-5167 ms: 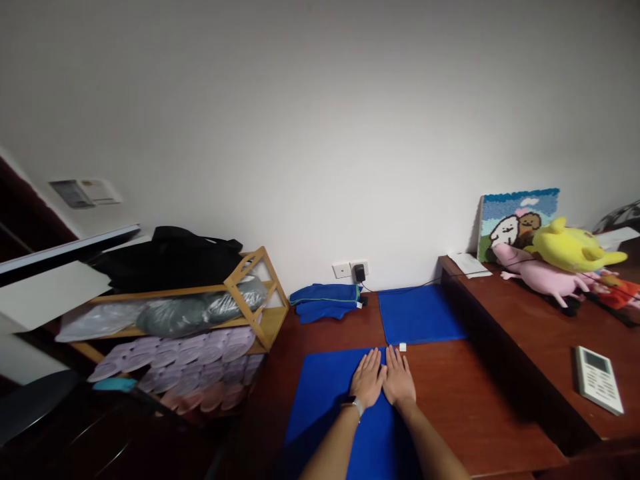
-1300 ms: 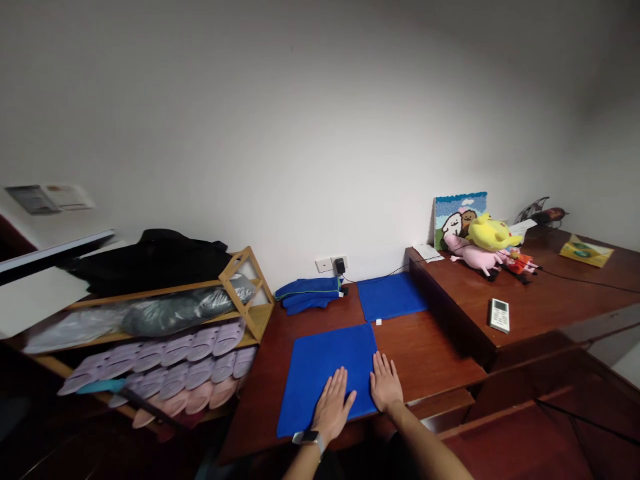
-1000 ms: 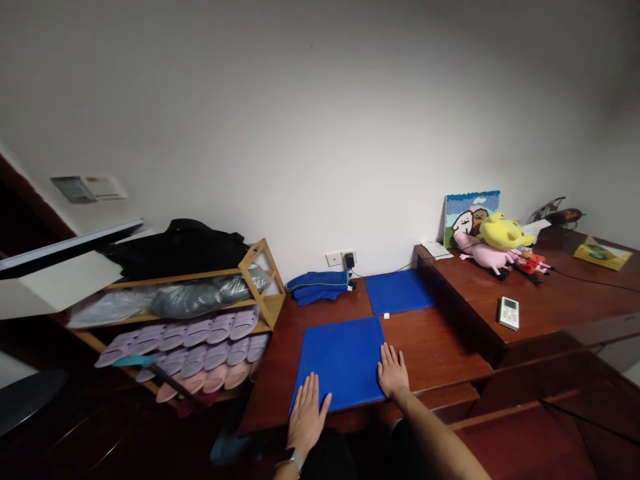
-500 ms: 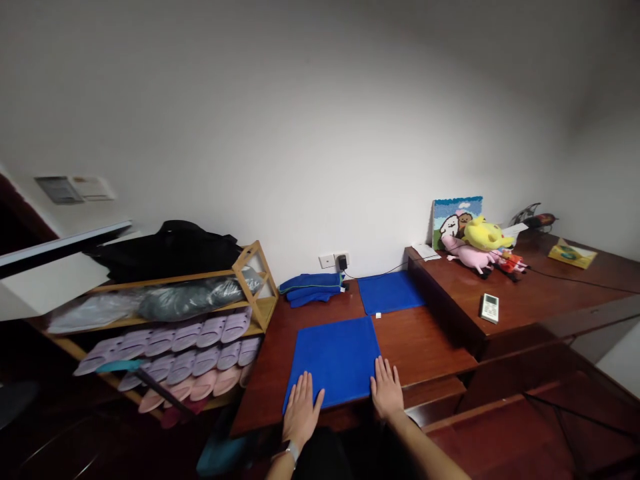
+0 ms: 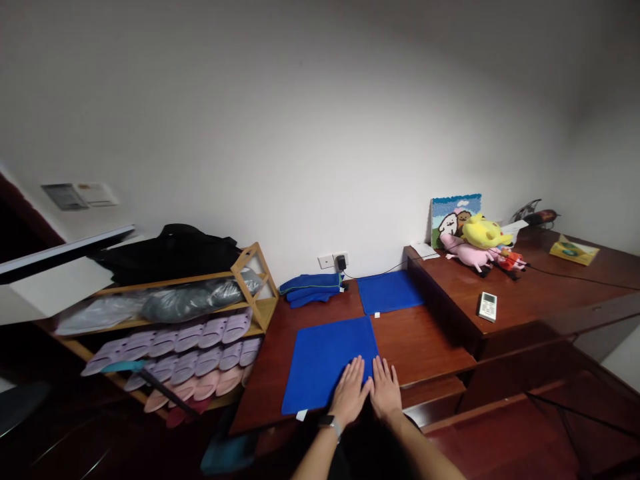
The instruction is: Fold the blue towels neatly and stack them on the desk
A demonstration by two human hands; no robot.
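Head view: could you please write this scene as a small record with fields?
left hand: flat on the near cloth, bare of any object
right hand: beside the left hand, flat at the cloth's right edge
near cloth: blue, spread flat on the desk
far cloth: blue, spread flat near the wall
cloth pile: blue, folded, left of the far cloth
plug: black, in the wall socket

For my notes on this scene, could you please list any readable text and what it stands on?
No text is legible.
Too small or blurred: the remote control, yellow packet, wall notices, white paper.
White tags on the front cloth and back cloth: no readable words.
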